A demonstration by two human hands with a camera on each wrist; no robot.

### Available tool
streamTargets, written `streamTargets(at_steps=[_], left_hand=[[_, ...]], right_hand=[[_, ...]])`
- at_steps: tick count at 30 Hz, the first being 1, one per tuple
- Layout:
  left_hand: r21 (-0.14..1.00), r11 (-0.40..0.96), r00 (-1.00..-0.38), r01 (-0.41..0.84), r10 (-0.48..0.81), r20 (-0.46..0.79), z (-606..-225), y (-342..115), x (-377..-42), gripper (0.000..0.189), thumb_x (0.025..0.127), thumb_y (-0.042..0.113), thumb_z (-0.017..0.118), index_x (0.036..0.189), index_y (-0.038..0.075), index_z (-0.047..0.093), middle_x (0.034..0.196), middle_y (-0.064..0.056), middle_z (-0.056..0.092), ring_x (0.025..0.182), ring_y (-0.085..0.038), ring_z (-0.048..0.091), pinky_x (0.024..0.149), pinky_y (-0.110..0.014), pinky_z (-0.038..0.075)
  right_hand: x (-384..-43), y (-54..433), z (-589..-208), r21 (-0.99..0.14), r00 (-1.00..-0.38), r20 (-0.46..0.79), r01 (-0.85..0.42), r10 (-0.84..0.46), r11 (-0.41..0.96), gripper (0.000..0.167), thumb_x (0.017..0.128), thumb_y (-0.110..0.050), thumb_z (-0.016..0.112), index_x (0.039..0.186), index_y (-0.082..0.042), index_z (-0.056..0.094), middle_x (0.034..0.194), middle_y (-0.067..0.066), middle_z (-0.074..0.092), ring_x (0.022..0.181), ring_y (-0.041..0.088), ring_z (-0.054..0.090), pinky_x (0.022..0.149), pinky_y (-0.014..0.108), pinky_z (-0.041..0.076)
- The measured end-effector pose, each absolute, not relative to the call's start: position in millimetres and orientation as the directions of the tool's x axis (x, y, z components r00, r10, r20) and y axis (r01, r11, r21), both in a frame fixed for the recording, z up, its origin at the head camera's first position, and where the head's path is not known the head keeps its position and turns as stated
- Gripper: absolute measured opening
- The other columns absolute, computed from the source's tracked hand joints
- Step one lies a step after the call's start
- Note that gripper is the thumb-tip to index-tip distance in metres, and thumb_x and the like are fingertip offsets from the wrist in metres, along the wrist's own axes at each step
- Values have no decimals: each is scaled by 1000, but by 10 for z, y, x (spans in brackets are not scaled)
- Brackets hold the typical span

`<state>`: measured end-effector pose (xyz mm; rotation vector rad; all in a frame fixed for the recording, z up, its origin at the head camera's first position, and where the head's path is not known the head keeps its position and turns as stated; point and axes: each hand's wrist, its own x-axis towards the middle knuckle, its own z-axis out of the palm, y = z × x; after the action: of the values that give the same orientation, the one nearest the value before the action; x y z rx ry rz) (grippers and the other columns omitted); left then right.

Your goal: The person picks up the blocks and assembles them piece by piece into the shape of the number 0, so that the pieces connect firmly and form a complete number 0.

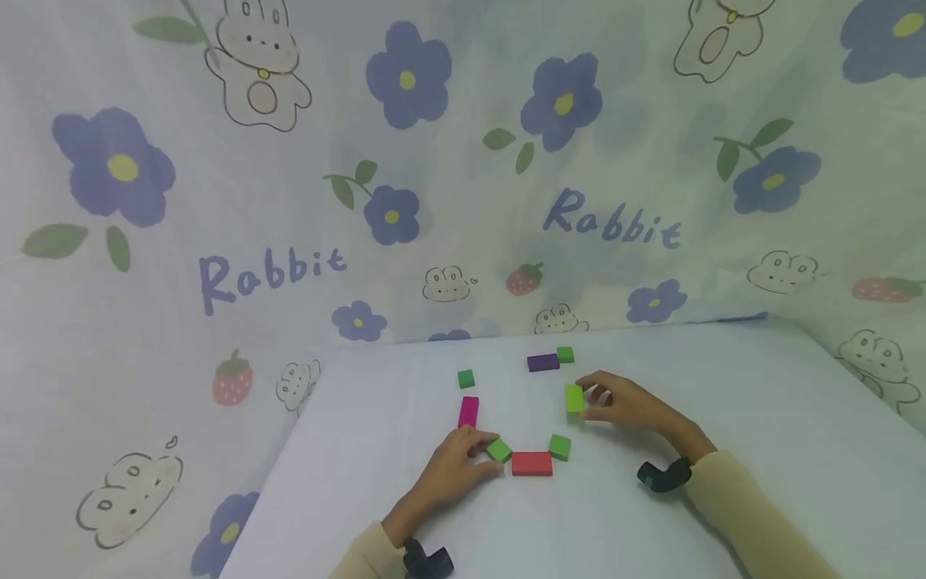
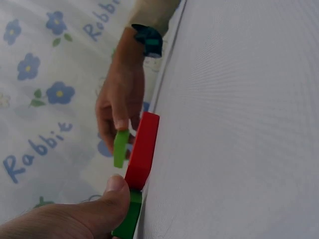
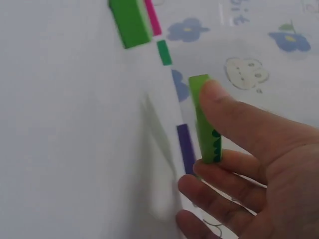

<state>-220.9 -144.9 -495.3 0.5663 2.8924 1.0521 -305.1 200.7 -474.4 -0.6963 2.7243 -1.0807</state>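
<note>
My right hand [image 1: 628, 404] pinches a lime-green rectangular block [image 1: 575, 399] between thumb and fingers, on the right of a loose ring of coloured blocks. In the right wrist view that lime block [image 3: 202, 117] stands on end between thumb and fingertips. At the lower left of the ring, my left hand [image 1: 454, 466] has its thumb and fingers about a green cube [image 1: 499, 450]. The left wrist view shows the thumb against this cube [image 2: 130, 216]. Right beside it lies a red block [image 1: 531, 463], with another green cube [image 1: 560, 447] at its far right corner.
A magenta block [image 1: 469, 412] lies just beyond the left fingers, and a green cube [image 1: 466, 379] sits farther back. Toward the rear, a purple block [image 1: 543, 363] adjoins a green cube [image 1: 565, 355]. A patterned cloth [image 1: 463, 161] hangs behind the white table [image 1: 723, 386].
</note>
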Motion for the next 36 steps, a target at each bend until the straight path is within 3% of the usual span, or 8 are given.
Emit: streamTargets(at_steps=[10, 17, 24, 36], left_hand=[[624, 709, -933, 329, 344, 102, -4983, -1448, -2214, 45, 83, 39, 79, 123, 21, 70, 97, 12, 56, 91, -5, 50, 76, -22, 45], [622, 710, -933, 329, 346, 98, -4948, -1431, -2230, 44, 84, 39, 78, 124, 22, 69, 98, 13, 57, 92, -5, 51, 77, -22, 46], [622, 711, -936, 328, 335, 111, -4933, -1450, -2221, 42, 86, 39, 76, 123, 21, 70, 97, 13, 57, 90, -5, 50, 76, -21, 44], [613, 697, -921, 373, 357, 154, -4979, -1455, -2249, 41, 86, 39, 77, 122, 19, 70, 97, 11, 58, 90, -5, 51, 75, -21, 45]], right_hand=[[-2928, 1806, -4887, -626, -854, 84, -445, -513, 640, 61, 82, -40, 81, 132, -12, 60, 112, -3, 62, 92, 13, 51, 75, 23, 49], [-2959, 1846, -4925, -601, -854, 73, -450, -515, 660, 61, 82, -45, 79, 133, -17, 60, 113, -5, 57, 92, 12, 51, 76, 22, 49], [-2976, 1841, -4907, -620, -826, 136, -502, -547, 603, 46, 91, -38, 72, 129, -15, 63, 107, -5, 59, 85, 7, 50, 71, 20, 47], [-2963, 1823, -4910, -631, -829, 152, -501, -538, 593, 45, 88, -39, 74, 126, -16, 66, 109, -4, 60, 85, 8, 50, 71, 20, 47]])
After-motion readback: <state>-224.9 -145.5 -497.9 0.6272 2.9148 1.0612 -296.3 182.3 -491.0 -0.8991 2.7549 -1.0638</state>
